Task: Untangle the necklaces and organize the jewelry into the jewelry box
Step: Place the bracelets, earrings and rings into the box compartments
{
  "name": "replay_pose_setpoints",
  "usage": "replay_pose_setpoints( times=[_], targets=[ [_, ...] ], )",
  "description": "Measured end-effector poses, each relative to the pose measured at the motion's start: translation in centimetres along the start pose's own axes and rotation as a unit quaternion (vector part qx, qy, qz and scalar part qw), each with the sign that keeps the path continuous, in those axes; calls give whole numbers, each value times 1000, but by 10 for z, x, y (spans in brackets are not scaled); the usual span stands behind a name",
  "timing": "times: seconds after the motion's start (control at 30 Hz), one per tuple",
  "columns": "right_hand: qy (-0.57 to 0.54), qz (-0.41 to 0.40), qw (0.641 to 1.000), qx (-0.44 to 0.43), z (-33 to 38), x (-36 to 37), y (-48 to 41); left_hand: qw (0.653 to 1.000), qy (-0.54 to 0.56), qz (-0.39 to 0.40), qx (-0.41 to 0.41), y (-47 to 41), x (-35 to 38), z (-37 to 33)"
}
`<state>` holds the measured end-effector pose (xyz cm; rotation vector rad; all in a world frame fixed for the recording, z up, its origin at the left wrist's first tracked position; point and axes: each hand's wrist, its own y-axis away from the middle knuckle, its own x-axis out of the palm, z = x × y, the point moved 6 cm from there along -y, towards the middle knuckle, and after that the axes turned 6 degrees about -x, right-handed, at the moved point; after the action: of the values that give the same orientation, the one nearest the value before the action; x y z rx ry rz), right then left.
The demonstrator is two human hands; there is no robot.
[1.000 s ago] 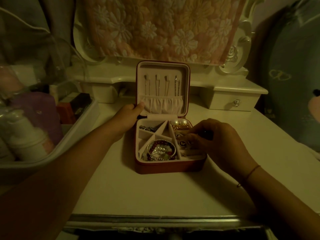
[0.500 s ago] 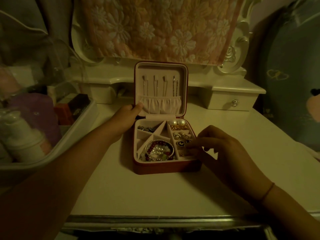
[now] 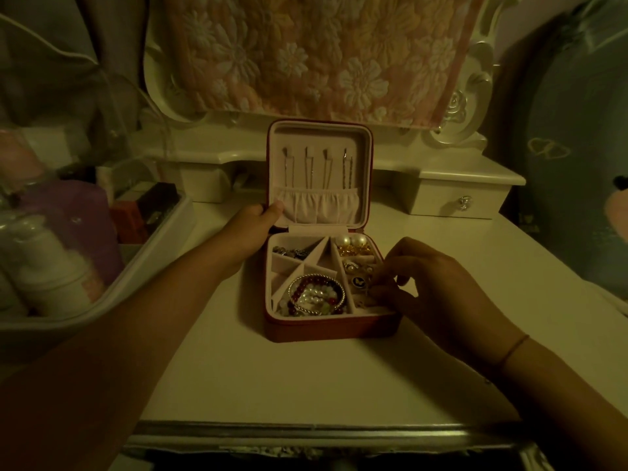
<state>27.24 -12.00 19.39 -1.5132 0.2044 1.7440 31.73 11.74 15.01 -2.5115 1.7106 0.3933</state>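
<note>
A red jewelry box stands open in the middle of the dressing table. Its upright lid carries several thin necklaces hung above a gathered pocket. The tray holds beaded bracelets, pearl earrings, dark pieces and small earrings. My left hand grips the lid's lower left edge, thumb on the lining. My right hand hovers over the box's right compartments, fingertips pinched together on a small piece that I cannot make out.
A white bin of bottles and boxes fills the left side. Behind the box are a small drawer unit and a mirror draped with floral cloth. The table's front edge is near me.
My right hand slid back from over the box's right compartments to its right rim, fingertips still pinched. My left hand stayed on the lid.
</note>
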Motion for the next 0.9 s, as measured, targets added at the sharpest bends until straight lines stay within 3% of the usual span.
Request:
replay_pose_setpoints(
  times=[0.37, 0.7, 0.9],
  targets=[
    [44, 26, 999, 5, 8, 2, -3, 1000, 0, 0, -1, 1, 0, 0],
    [10, 36, 998, 44, 3, 2, -7, 1000, -14, -5, -1, -1, -1, 1],
    [-29, -1, 997, 69, -2, 0, -1, 1000, -7, 3, 4, -2, -1, 1]
  ],
)
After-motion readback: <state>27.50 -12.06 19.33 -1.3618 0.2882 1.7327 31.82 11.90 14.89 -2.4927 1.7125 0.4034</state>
